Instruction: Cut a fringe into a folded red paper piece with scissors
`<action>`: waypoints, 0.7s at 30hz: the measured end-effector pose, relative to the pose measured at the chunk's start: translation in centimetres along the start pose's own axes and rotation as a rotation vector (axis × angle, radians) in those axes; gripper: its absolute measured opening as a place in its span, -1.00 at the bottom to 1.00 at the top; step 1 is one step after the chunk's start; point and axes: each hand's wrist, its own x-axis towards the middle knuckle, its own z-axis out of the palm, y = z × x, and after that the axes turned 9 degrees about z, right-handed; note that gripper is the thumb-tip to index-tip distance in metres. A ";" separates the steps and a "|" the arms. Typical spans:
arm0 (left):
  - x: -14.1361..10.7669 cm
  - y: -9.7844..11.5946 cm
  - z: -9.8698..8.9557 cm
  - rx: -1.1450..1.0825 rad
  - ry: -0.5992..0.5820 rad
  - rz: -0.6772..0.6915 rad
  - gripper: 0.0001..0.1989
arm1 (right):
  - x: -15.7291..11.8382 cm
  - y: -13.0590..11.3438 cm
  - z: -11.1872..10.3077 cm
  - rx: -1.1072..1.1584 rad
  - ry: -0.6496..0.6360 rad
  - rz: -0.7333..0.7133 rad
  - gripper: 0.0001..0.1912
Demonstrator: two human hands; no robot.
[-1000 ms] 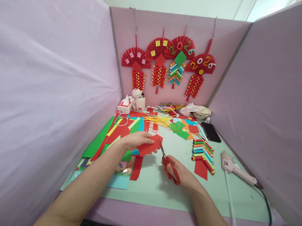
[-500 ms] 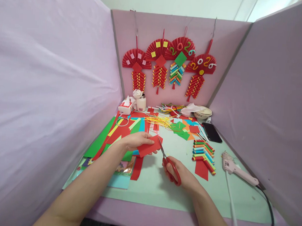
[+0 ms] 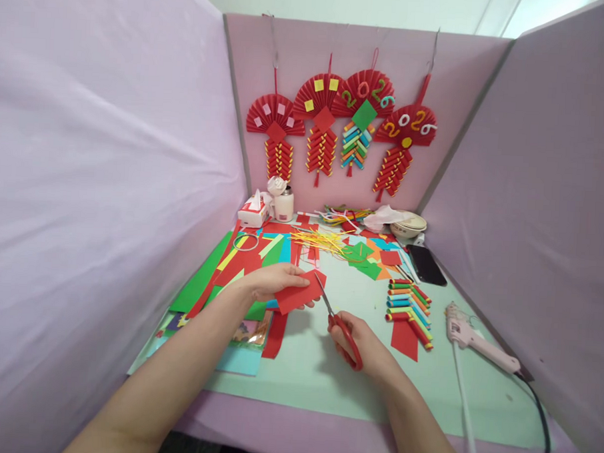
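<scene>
My left hand (image 3: 283,281) pinches a piece of red paper (image 3: 299,296) above the table, thumb on top and fingers underneath. In my right hand (image 3: 356,339) is a pair of red-handled scissors (image 3: 349,342), its fingers wrapped round the loops. The blades point up and away from me and lie at the paper's right edge, looking nearly closed. To the right, a chevron of rolled paper tubes (image 3: 408,308) in several colours rests on the table, with a red paper piece (image 3: 405,341) at its lower end.
A pink glue gun (image 3: 482,344) with its cord lies at the right, near a black phone (image 3: 427,265). Coloured paper sheets (image 3: 202,275) cover the left side. Yellow strips (image 3: 321,241) lie farther back. Fan decorations (image 3: 362,95) hang on the back wall.
The scissor handles have come closer together in my right hand, and the blades look more closed. My left hand stays on the red paper. The whole view has shifted slightly.
</scene>
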 end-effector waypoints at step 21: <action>-0.2 0.7 1.5 0.032 -0.079 -0.035 -0.64 | -0.9 -1.2 0.0 -0.005 -0.018 -0.015 -0.74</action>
